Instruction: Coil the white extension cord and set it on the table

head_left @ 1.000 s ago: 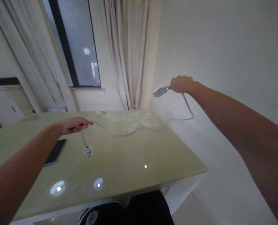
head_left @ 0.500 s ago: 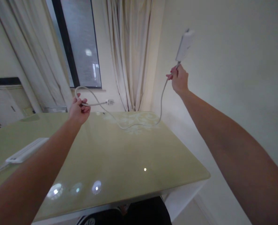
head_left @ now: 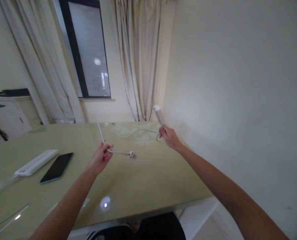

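Observation:
My left hand [head_left: 102, 160] is above the table [head_left: 138, 176], its fingers closed round a white power cord [head_left: 117, 153] near its plug [head_left: 132, 155]. The plug hangs free to the right, prongs outward. Farther right, my right hand [head_left: 170, 136] grips the same cord where it meets a white block, seemingly a power strip [head_left: 159, 114], which points up and left, slightly blurred. Between the hands, the cord runs loosely over the far part of the table. Its exact path near each palm is hidden by the fingers.
Another white power strip [head_left: 37, 162] lies at the left with its cord. Beside it is a black phone [head_left: 57, 167]. A loose white cable [head_left: 8, 220] lies nearer me. The wall [head_left: 226, 100] bounds the right side; curtains [head_left: 138, 60] and a window [head_left: 92, 50] stand behind.
Both hands have come down; the left has moved right and the right has moved left, bringing the block and plug lower. The phone has come into view from behind my left arm.

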Demonstrator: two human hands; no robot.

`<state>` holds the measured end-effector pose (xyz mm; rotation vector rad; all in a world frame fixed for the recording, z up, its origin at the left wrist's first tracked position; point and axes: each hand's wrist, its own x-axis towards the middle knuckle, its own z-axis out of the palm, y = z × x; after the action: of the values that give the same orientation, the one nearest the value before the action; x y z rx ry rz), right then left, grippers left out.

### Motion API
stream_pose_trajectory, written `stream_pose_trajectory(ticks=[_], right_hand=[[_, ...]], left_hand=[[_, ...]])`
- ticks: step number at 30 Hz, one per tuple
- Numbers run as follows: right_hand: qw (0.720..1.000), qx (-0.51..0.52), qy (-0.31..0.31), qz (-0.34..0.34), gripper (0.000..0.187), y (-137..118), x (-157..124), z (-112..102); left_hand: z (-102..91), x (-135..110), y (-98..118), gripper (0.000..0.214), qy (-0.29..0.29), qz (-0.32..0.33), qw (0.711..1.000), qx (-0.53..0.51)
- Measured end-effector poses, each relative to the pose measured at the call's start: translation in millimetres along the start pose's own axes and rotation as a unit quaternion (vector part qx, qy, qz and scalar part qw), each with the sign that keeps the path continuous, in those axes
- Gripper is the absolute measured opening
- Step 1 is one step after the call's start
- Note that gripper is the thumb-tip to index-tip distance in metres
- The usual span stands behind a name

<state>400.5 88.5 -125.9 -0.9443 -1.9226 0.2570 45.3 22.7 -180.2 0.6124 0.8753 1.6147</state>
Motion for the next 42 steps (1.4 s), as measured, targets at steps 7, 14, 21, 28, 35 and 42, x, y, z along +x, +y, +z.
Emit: stream_pose_trajectory(ticks=[7, 14, 21, 28, 35, 42], right_hand=[[0.986, 0.106, 0.039, 0.12, 0.038, 12, -54, 94], [0.981, 0.057, 0.113, 0.145, 0.035, 4, -43, 135], [0.971, 0.108, 0.145, 0.156, 0.042, 2, -60, 147], [0.96, 0.143, 0.149, 0.187, 0.049, 9, -65, 143], [0.978, 0.125, 0.037, 0.161, 0.053, 2, -72, 145], [0.947, 0.296, 0.017, 0.124, 0.056, -8, -77, 148]], left_hand=[[-40.7, 12, -48, 0.058, -0.003, 0.097, 0.88, 0.464], [-43.5, -5, -38, 0.043, -0.032, 0.102, 0.498, 0.86], [-14.8, -4, -30, 0.034, -0.076, 0.213, 0.376, 0.899], [39.9, 22, -59, 0.05, 0.055, 0.211, 0.71, 0.669], [48.1, -3, -97, 0.04, -0.013, 0.264, 0.769, 0.582], [37.1, -14, -107, 0.037, -0.213, 0.255, 0.699, 0.633]])
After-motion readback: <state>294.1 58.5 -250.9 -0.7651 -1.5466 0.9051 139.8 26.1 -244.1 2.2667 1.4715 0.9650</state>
